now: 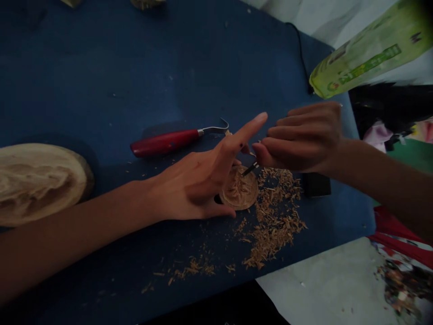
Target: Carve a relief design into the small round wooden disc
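Note:
A small round wood carving (238,192) lies on the blue tabletop, its face cut with a raised pattern. My left hand (199,180) holds it at the edge, thumb on the near side and index finger stretched out past it; the other fingers are partly hidden. My right hand (302,135) is closed in a fist around a carving tool (250,169). Only the tool's dark metal blade shows, its tip on the carving; the handle is hidden in my fist. Beyond my left hand lies a hook knife (165,142) with a red handle and curved blade.
Wood shavings (274,221) are heaped right of the carving. A dark block (317,185) sits under my right forearm. At the left is a larger oval carved wood slab (40,183). A green-yellow package (368,54) and a black cord (300,49) are at the far right.

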Demonstrator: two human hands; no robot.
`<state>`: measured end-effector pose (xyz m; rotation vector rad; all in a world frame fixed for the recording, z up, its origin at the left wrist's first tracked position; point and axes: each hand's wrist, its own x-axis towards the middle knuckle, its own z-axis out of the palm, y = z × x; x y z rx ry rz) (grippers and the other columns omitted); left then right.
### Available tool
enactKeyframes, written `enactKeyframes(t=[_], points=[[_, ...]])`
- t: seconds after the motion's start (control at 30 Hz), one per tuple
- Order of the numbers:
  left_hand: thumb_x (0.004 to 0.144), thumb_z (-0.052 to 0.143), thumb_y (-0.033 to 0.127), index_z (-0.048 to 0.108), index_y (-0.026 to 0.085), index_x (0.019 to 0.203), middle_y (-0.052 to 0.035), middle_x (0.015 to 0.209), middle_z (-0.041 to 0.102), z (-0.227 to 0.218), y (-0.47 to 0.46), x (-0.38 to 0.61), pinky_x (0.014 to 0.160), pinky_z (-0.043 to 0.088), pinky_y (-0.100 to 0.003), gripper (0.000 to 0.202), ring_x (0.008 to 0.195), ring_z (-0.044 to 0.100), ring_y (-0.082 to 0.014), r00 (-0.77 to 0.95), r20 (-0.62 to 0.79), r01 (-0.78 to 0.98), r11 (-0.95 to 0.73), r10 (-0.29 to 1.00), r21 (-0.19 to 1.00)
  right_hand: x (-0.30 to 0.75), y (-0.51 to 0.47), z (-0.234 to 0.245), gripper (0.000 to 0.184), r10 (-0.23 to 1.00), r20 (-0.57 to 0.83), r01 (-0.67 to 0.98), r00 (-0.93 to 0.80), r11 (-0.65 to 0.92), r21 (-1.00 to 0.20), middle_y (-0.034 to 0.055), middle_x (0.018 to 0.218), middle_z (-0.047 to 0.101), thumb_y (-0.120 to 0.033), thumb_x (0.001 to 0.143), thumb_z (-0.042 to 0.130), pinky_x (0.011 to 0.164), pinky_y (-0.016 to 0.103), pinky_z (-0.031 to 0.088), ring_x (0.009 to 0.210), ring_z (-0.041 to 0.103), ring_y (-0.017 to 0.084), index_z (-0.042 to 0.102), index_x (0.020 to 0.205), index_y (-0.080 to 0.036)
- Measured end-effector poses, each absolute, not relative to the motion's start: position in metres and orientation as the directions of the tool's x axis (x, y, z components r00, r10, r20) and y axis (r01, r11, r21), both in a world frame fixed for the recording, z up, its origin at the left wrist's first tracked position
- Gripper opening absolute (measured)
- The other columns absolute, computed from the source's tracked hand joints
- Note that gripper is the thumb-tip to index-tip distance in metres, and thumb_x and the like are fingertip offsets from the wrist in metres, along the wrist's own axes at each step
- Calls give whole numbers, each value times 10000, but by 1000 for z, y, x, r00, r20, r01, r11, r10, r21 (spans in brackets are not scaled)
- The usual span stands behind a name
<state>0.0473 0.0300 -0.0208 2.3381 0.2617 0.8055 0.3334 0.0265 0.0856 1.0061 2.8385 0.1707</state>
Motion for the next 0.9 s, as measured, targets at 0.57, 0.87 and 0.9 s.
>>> enactKeyframes(t=[0.57,0.87,0.9], points=[[884,1137,315,-111,271,1974,-238,1697,688,-4,-1,50,930,816,-450,1658,1439,839,-434,776,439,30,-721,453,692,314,-54,97,570,620,295,657,-727,502,563,-4,666,480,-346,1310,569,561,336,251,612,370,154,580,752,-234],[1101,895,392,-144,439,1994,-189,1743,670,-13,12,46,1066,843,-562,1371,1554,824,-460,831,354,-88,-528,428,845,340,-101,85,356,798,54,799,-601,597,65,-10,958,713,-104,1282,387,614,316,339,691,590,157,598,1530,-247],[1120,881,398,-144,450,1993,-189,1736,673,-13,12,47,1054,845,-560,1348,1558,821,-458,829,358,-88,-532,430,842,342,-103,83,405,807,51,809,-588,587,24,-3,992,726,-89,1260,395,618,320,335,705,605,159,577,1574,-268]])
